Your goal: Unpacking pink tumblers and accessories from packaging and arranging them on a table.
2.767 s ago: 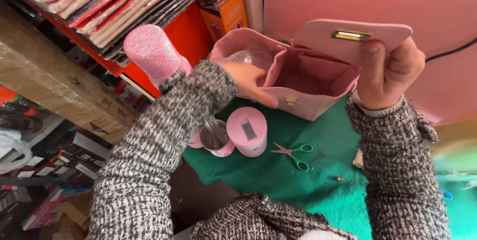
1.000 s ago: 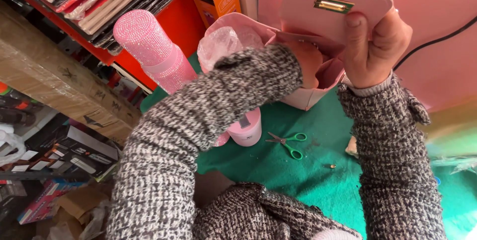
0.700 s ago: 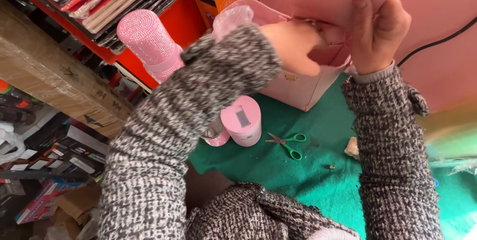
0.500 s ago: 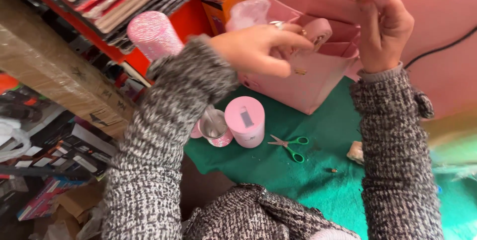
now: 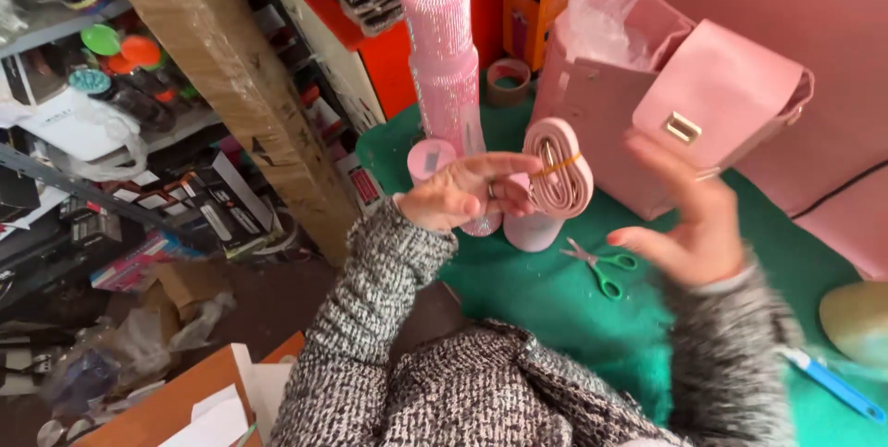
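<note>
While gripped in left hand (image 5: 455,195), coiled pink strap (image 5: 558,170) sits out of pink bag (image 5: 666,105), pinched at fingertips, bound by thin orange rubber band. Right hand (image 5: 689,225) empty, fingers spread, hovering just in front of bag flap. Bag upright on green felt mat (image 5: 555,299), flap down over front, gold clasp, smooth faux leather, clear plastic stuffing poking out top. Strap removed, judged roughly midway: band on, strap not yet uncoiled or clipped on. Glittery pink bottle (image 5: 446,68) tall, cylindrical, behind left hand. Green-handled scissors (image 5: 597,265) flat on mat, near right hand. Tape roll (image 5: 508,82) further back.
</note>
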